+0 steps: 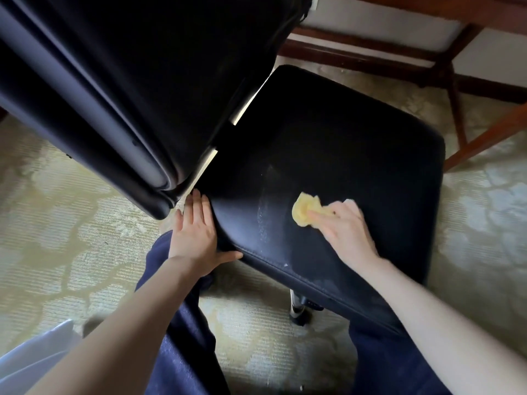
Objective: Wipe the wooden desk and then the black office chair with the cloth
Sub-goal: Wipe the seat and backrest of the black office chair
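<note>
The black office chair's seat fills the middle of the head view, and its tall backrest leans in at the upper left. A crumpled yellow cloth lies on the near part of the seat. My right hand holds it bunched under the fingers and presses it onto the leather. A pale dusty streak runs down the seat just left of the cloth. My left hand lies flat against the seat's near left corner, fingers straight, thumb under the front edge.
The wooden desk's dark brown legs and crossbars stand beyond the chair at the upper right. A patterned beige carpet covers the floor. My knees in dark blue trousers are right under the seat's front edge. The chair's base shows below.
</note>
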Action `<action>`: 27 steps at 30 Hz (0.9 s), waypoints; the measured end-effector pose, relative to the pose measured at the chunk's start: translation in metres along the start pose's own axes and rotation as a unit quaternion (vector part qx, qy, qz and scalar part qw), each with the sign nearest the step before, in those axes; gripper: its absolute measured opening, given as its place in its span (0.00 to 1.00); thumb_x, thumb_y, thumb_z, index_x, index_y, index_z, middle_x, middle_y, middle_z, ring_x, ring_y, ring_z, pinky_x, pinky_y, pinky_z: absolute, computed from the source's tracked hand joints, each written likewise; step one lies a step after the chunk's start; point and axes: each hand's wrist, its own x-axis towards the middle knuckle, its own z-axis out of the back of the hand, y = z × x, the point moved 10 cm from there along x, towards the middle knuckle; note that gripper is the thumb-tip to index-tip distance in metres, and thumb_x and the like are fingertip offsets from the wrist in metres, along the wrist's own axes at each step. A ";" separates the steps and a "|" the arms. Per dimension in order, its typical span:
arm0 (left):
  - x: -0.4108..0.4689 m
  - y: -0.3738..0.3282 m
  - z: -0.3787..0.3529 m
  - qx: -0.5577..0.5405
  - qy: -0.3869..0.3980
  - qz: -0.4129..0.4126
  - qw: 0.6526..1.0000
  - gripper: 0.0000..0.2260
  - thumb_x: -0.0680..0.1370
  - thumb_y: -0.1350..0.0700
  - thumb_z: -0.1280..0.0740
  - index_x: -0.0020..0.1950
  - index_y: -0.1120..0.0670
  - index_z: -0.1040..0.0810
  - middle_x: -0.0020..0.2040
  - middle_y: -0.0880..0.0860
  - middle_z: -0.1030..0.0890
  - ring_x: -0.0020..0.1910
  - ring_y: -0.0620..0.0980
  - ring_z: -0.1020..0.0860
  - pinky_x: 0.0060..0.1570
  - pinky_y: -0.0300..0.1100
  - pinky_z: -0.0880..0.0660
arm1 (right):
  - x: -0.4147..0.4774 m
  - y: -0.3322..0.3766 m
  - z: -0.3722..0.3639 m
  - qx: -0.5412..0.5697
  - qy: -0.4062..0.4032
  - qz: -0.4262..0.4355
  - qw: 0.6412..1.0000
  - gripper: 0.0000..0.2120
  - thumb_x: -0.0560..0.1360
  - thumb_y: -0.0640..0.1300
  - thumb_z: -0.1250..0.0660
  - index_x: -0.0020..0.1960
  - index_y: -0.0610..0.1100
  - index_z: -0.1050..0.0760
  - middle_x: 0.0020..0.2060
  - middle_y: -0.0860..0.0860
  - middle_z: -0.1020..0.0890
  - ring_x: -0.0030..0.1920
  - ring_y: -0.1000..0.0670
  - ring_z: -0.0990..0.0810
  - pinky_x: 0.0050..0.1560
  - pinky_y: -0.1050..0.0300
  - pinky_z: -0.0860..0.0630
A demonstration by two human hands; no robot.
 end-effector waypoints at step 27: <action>0.004 0.005 -0.001 -0.029 0.069 -0.005 0.997 0.58 0.68 0.27 0.38 0.75 0.65 0.65 0.77 0.62 0.61 0.77 0.58 0.58 0.74 0.47 0.57 | 0.008 0.094 -0.046 0.004 0.161 0.226 0.961 0.18 0.69 0.37 0.26 0.57 0.50 0.19 0.45 0.48 0.19 0.48 0.41 0.25 0.45 0.44 0.27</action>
